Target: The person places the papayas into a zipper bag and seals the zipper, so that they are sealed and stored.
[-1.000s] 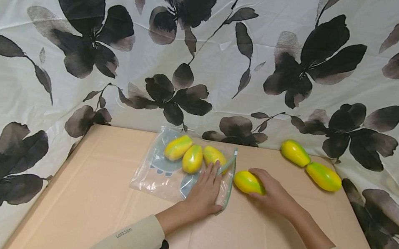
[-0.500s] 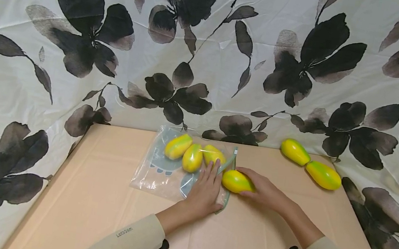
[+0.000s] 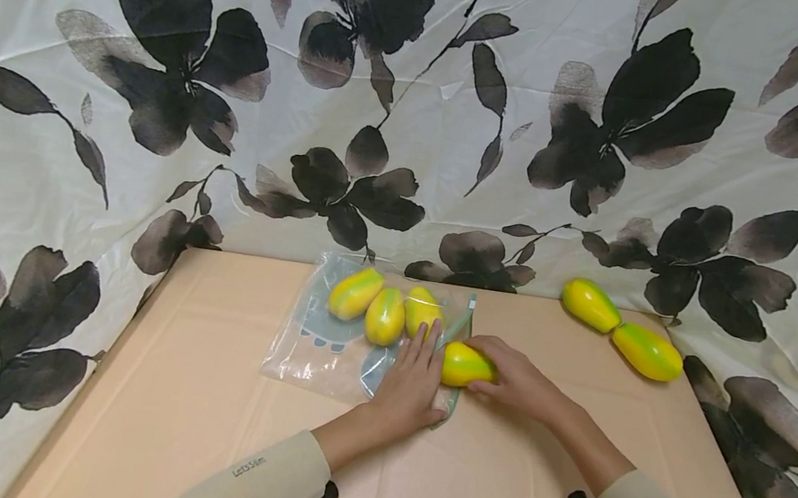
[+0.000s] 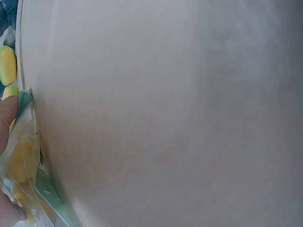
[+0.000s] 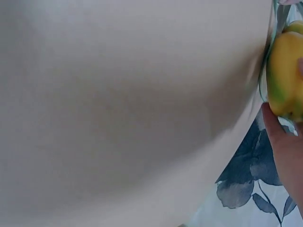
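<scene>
A yellow-green mango (image 3: 467, 365), smooth and oval, with a green flush at one end, is gripped by the right hand (image 3: 514, 379), whose fingers are curled round its far side. It is held at the open mouth of a clear plastic bag (image 3: 314, 347), touching the bag's greenish zip edge. In the right wrist view the same fruit (image 5: 285, 78) is seen close up, glossy yellow with a green streak, against the bag's rim.

The bag is pressed flat onto the desk (image 3: 199, 391) by the left hand (image 3: 412, 381), its fingers straight and slightly spread over the plastic near the opening. Three more mangoes (image 3: 386, 315) are seen inside the bag, lying side by side toward its far end. In the left wrist view the bag (image 4: 26, 165) is blurred; yellow fruit appears to show through it.

Two further mangoes (image 3: 621, 329) are left end to end at the desk's far right corner, well apart from the bag. A floral curtain (image 3: 418, 100) is hung behind the desk.
</scene>
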`<action>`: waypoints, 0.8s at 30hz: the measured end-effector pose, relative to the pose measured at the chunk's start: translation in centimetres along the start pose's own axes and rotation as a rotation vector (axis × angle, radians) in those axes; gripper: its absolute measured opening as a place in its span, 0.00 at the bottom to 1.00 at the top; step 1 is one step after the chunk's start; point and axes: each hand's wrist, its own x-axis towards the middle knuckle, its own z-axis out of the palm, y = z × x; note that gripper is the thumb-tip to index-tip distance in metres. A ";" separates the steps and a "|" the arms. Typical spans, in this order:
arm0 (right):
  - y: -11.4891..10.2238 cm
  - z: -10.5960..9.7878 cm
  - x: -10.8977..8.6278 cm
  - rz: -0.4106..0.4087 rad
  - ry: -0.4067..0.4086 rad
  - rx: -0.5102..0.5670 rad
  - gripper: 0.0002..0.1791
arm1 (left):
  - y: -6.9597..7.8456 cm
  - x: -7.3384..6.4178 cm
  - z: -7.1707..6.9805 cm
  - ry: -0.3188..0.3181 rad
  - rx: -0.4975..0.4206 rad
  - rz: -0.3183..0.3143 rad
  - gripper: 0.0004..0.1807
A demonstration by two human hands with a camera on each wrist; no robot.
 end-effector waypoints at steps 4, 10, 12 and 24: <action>-0.2 -0.3 -0.4 -0.003 -0.058 -0.020 0.37 | 0.1 0.0 0.0 -0.005 0.005 -0.002 0.62; -0.1 -0.6 -0.7 0.000 -0.086 0.014 0.36 | 0.2 0.1 0.2 0.004 0.020 0.001 0.61; 0.1 -0.6 -0.7 0.013 -0.087 0.047 0.35 | 0.2 0.1 0.3 0.009 0.021 0.004 0.62; 1.0 0.4 0.2 -0.013 0.002 0.126 0.32 | 0.2 0.2 0.3 0.027 0.095 0.010 0.64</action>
